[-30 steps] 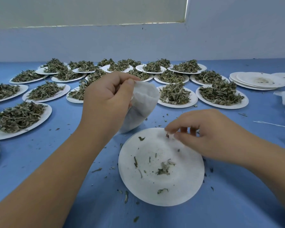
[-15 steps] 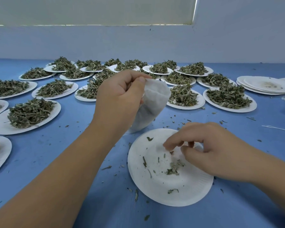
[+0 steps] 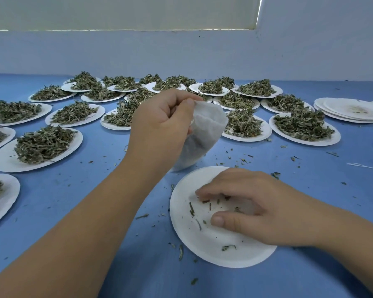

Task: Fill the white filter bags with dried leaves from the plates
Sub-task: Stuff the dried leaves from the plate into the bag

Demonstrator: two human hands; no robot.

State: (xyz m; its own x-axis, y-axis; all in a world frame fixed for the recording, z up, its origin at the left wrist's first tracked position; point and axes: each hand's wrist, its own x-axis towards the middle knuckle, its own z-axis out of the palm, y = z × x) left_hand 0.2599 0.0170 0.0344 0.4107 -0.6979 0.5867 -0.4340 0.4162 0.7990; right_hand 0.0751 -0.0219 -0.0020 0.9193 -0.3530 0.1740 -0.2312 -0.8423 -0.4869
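My left hand (image 3: 159, 123) holds a white filter bag (image 3: 202, 134) by its mouth, above the blue table, with the bag hanging down toward a nearly bare white paper plate (image 3: 202, 244). My right hand (image 3: 252, 207) is lowered onto that plate, fingers curved over the last few leaf scraps (image 3: 192, 208), thumb on the plate surface. What lies under the fingers is hidden. Several plates heaped with dried green leaves (image 3: 43, 145) fill the table behind.
A stack of used white plates (image 3: 351, 109) sits at the far right. A white string (image 3: 366, 166) lies on the table at the right edge. Leaf crumbs are scattered over the blue table (image 3: 95, 179). A pale wall closes the far side.
My right hand has come down from just above the plate onto its surface, over the leftover leaves. My left hand keeps hold of the bag in about the same place.
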